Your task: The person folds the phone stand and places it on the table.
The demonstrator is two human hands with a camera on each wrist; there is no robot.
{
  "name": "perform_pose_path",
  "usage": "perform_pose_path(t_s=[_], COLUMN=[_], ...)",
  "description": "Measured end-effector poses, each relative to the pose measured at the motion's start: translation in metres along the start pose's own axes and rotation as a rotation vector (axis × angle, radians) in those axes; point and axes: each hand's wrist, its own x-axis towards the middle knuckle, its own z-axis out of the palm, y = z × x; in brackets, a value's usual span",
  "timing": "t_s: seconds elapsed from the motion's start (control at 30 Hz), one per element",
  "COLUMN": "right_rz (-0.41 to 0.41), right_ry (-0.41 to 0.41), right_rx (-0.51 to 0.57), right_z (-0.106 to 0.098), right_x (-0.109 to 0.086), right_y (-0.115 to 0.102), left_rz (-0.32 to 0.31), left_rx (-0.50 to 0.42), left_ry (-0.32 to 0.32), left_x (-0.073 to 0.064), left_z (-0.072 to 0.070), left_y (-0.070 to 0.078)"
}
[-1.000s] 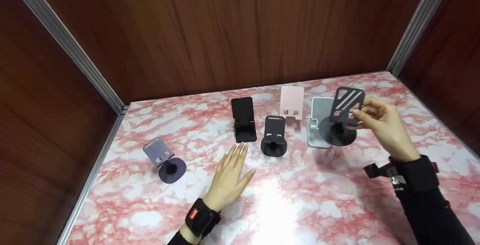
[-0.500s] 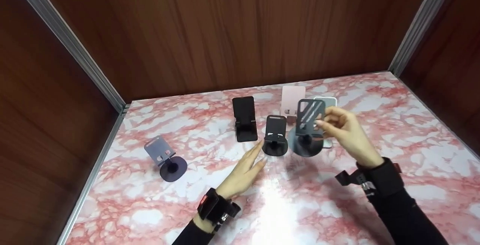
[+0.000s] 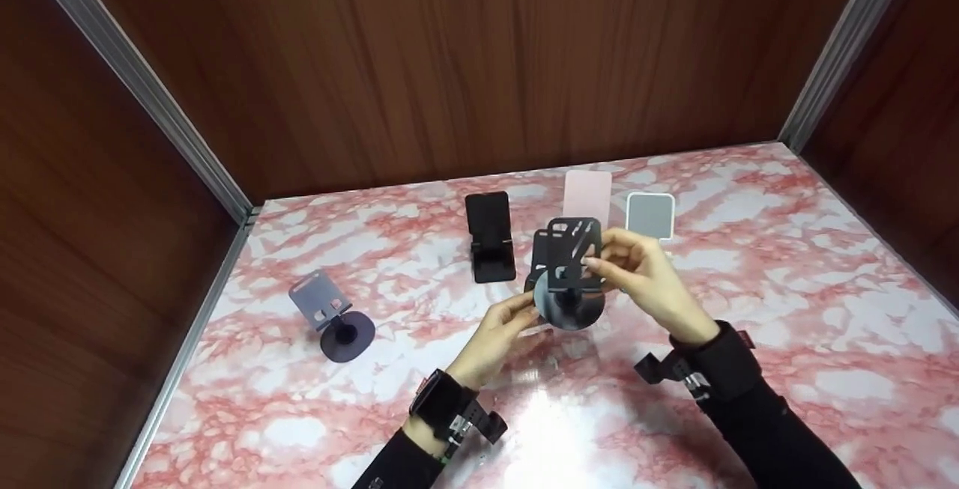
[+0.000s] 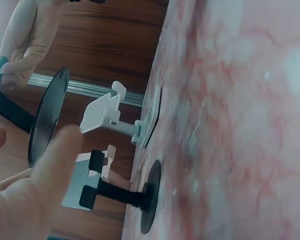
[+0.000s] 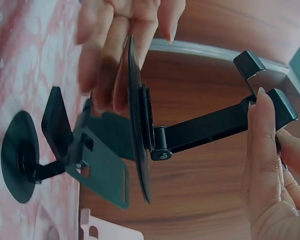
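Note:
My right hand (image 3: pixel 644 279) pinches the slotted plate of a black phone stand, holding the stand above the table. Its round base (image 3: pixel 569 314) faces down and toward me. At the base's left edge is my left hand (image 3: pixel 491 335), thumb and fingers spread around the rim. The right wrist view shows the left fingers (image 5: pixel 107 65) long and blurred along the underside of the disc. A smaller black phone stand (image 3: pixel 540 246) stands just behind, partly hidden by the held one. In the left wrist view, the disc (image 4: pixel 52 107) tilts beside my left thumb (image 4: pixel 55 170).
A black folding phone stand (image 3: pixel 491 238) stands behind to the left, a pink one (image 3: pixel 588 193) at the back and a grey one with a white edge (image 3: pixel 650 216) to its right. Far left is a purple stand (image 3: pixel 346 338). Wood-look panels (image 3: pixel 479 62) enclose the marbled table (image 3: pixel 285 429).
My right hand has carried the black phone stand left, from in front of the grey stand to the middle. My left hand has moved right, from the table up to the base's edge.

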Motion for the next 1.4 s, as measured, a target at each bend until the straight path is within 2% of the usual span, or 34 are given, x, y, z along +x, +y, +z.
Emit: perform_pose_path(t_s=[0.13,0.23,0.37,0.6,0.97,1.23,1.4], right_rz=[0.005,0.015,0.037,0.066,0.084,0.081,0.072], right_ry=[-0.009,-0.008,-0.001,0.016,0.019,0.014,-0.012], right_rx=[0.01,0.042,0.066,0.049,0.005,0.042,0.055], right_z=[0.004,0.008,0.011,0.014,0.017,0.019,0.019], right_x=[0.001,0.002,0.003,0.002,0.003,0.003,0.002], right_y=[0.004,0.009,0.014,0.018,0.02,0.023,0.023], left_rz=[-0.003,-0.003,-0.01,-0.008,-0.002,0.008,0.039], left_rx=[-0.05,-0.044,-0.032,-0.036,-0.028,0.061,0.134], left_ry=[0.061,0.119,0.155,0.159,0.199,0.202,0.199], left_x=[0.002,0.004,0.005,0.006,0.007,0.007,0.006], left_z=[0.0,-0.001,-0.004,-0.007,-0.011,-0.015,-0.017], left_y=[-0.004,-0.006,-0.009,-0.011,-0.01,-0.006,-0.003])
